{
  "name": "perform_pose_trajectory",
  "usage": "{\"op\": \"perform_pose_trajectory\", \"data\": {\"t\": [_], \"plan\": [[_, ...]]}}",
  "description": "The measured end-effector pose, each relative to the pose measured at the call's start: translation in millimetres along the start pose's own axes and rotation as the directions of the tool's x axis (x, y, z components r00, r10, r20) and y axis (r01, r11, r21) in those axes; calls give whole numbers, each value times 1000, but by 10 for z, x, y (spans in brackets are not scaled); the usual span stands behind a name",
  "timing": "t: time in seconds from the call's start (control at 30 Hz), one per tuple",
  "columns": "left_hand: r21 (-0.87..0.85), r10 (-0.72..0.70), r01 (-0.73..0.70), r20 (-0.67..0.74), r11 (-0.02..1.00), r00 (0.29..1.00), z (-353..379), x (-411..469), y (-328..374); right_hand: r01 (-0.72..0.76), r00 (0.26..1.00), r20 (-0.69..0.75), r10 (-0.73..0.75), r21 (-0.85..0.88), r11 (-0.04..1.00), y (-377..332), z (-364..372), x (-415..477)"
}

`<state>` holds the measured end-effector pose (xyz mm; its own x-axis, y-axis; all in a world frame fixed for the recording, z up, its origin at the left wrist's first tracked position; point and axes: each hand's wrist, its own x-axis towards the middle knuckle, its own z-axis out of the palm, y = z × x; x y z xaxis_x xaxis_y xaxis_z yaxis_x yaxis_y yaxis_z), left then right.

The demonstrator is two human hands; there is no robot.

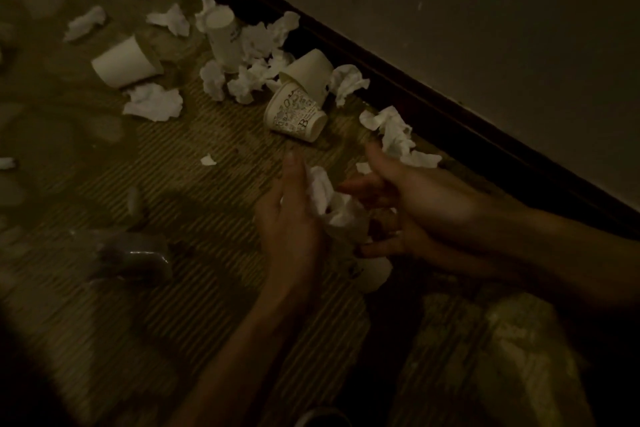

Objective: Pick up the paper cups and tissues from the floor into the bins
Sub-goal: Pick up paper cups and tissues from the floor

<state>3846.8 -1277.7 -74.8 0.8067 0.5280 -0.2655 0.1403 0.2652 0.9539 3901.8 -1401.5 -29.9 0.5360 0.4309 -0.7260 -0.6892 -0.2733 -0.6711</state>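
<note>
Near the wall edge of the ribbed mat (pixel 207 218), a person gathers a crumpled tissue wad (pixel 327 201) between both hands, just above the floor. The left hand (pixel 291 218) lies flat against it, its fingers straight and together. The right hand (pixel 415 215) has its fingers spread and loosely bent, with the tips at the wad.

Neither hand really closes on the wad, so I think the risk is plain. It is only squeezed from two sides, and if the hands lift or part a little, loose pieces may drop to the floor. Another tissue (pixel 398 135) lies just beside the right fingers and could be pushed toward the skirting board (pixel 381 80). The printed cup (pixel 296 114) lies on its side just beyond the left fingertips, and it may roll if it is touched. No bin is in view.

The wad looks white, soft, light and very wrinkled, with several loose folds. It seems to be more than one sheet, though the dim light hides this.
</note>
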Motion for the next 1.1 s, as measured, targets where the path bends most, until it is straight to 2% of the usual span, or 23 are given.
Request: {"op": "perform_pose_trajectory", "data": {"t": [0.07,0.13,0.27,0.37,0.5,0.57,0.63,0.7,0.77,0.83,0.93,1.0,1.1], "plan": [[-8,13,-14,-39,1000,999,-1,-62,-28,-1,1000,-2,1,95,995,45,32,3],[51,99,-97,-37,994,994,11,-115,-48,11,1000,-6,-10,198,980,76,33,-5],[210,200,-217,98,953,975,59,-181,-106,27,996,76,-53,308,951,151,26,-25],[214,195,-237,198,948,961,63,-134,-93,59,988,112,-104,349,935,173,-24,-26],[301,233,-306,254,903,939,121,-22,-56,117,968,170,-187,355,928,160,-125,12],[321,243,-316,247,893,938,140,37,-88,151,972,151,-180,187,971,110,-259,84],[336,254,-321,228,885,940,138,109,-136,223,975,-6,-223,-49,974,-2,-463,212],[354,260,-318,202,880,944,137,188,-178,287,932,-173,-318,-184,940,-130,-717,357],[343,254,-306,187,888,949,153,253,-190,290,869,-239,-434,-465,836,-207,-965,508],[335,254,-308,197,891,947,176,304,-196,211,859,-187,-477,-720,661,-229,-1126,625],[328,235,-301,226,895,945,227,368,-195,186,876,-83,-475,-851,491,-231,-1201,790],[312,245,-310,230,898,942,258,410,-201,164,918,-43,-394,-864,476,-213,-1177,913],[298,247,-308,224,904,943,284,454,-221,35,971,-84,-222,-875,483,-202,-1046,1048]]}}
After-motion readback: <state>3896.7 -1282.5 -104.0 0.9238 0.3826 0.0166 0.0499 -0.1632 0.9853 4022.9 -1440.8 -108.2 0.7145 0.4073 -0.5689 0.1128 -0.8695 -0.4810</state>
